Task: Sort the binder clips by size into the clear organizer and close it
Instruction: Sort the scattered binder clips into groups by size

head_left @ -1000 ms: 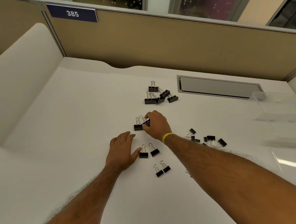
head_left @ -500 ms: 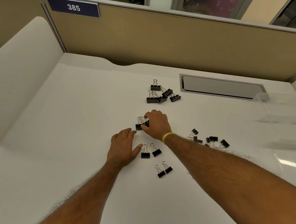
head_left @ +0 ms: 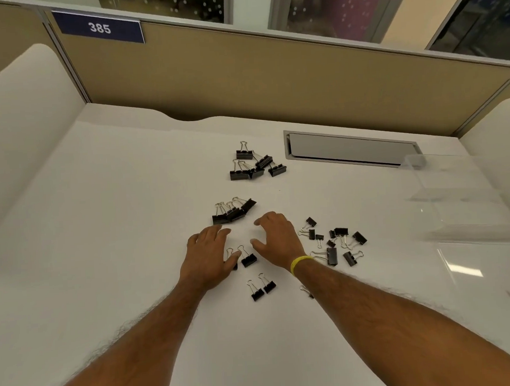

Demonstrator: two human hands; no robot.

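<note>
Two clips (head_left: pixel 248 257) between left hand (head_left: pixel 208 255), right hand (head_left: pixel 276 237).

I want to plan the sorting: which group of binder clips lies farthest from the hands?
The back group, beside the grey cable hatch. Every other group lies close to the left hand or right hand.

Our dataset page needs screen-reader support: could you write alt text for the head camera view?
Empty left hand and right hand reach over a white desk strewn with black binder clips in loose groups: a far pile, a nearer pile, smaller clips to the right. A clear organizer sits at the desk's right side.
</note>
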